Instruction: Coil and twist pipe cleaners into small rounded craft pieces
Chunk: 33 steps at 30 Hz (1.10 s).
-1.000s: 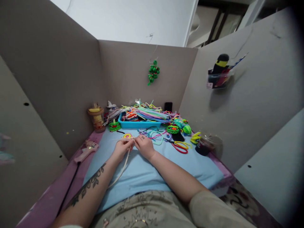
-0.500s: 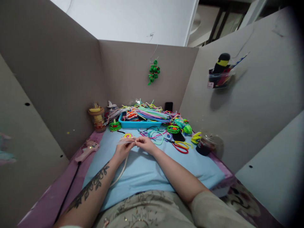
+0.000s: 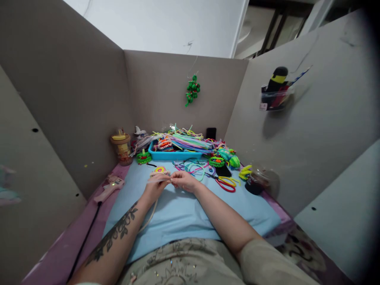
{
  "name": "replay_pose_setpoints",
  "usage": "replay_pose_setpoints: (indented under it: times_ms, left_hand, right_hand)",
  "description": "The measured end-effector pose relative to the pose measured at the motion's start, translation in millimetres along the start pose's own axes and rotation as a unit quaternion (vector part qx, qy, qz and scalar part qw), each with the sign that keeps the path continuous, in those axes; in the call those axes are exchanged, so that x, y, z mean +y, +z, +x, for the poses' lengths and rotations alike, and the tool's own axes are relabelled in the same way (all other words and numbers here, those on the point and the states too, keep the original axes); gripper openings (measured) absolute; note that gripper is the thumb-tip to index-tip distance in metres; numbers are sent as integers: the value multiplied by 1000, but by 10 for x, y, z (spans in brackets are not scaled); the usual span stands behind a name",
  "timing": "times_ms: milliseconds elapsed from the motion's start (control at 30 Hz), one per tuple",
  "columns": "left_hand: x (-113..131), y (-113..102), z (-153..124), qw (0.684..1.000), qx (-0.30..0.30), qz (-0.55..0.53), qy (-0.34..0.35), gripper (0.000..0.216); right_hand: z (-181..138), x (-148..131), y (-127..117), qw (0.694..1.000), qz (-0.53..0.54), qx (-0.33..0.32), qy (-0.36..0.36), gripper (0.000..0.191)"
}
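Observation:
My left hand (image 3: pixel 156 187) is closed around a small woven cord piece (image 3: pixel 160 170) with a yellow and pink round patch. A pale, translucent strand lies across its fingers, and a cream cord (image 3: pixel 152 213) hangs below the hand toward my lap. My right hand (image 3: pixel 184 181) has its fingertips pinched together at the left hand's fingertips, on what looks like the end of a pale strand; the exact grip is too small to make out. Both hands are over the light blue cloth (image 3: pixel 178 213). Just beyond them lie loose coloured cords (image 3: pixel 192 168).
A blue tray (image 3: pixel 178 156) heaped with plastic cords stands at the back. Red-handled scissors (image 3: pixel 225 186) lie to the right, near a dark cup (image 3: pixel 254 185). Left are a pink glue gun (image 3: pixel 108 192), a green woven figure (image 3: pixel 144 157) and a jar (image 3: pixel 121 148). Grey panels enclose the table.
My right hand has shifted slightly right, and its fingers have curled a bit more. The left hand has tilted a little, showing more of the woven piece.

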<state>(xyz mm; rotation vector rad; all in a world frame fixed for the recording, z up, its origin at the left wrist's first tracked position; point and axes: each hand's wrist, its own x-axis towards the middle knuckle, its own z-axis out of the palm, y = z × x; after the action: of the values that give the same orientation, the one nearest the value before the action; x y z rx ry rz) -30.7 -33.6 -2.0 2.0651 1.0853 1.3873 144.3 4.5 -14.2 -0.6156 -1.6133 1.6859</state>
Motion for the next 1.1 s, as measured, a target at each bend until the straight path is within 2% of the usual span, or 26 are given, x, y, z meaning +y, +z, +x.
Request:
replay_pose_setpoints:
  times_ms: [100,267,467,600,733,800,900,1000,1100]
  left_hand:
    - [5,6,-9,1000,12,-11,10,16]
    - [64,-3,-18,999,23,-16,-39,15]
    - [38,-5,-11,997,42,15,-61,16]
    - [24,9,-4,994,59,2,-92,20]
    - [44,17,15,986,34,-52,-155,29]
    - [37,22,26,981,31,-65,-181,32]
    - [-2,47,39,967,42,-116,-222,37]
    - [-38,79,51,949,40,-185,-251,41]
    - [-45,96,58,938,40,-222,-265,43]
  right_hand:
    - [-4,-6,14,1000,0,3,-2,32]
    - [0,-27,68,999,34,12,-12,33]
    - [4,-19,108,999,29,30,-17,32]
    - [16,4,122,997,-18,63,-51,30]
    - [31,-17,163,981,-118,122,-91,24]
    - [33,-30,188,952,-213,171,-137,19]
    - [22,-27,215,872,-376,222,-221,13]
    - [2,0,227,794,-501,224,-262,15]
    - [-11,25,239,719,-598,226,-272,18]
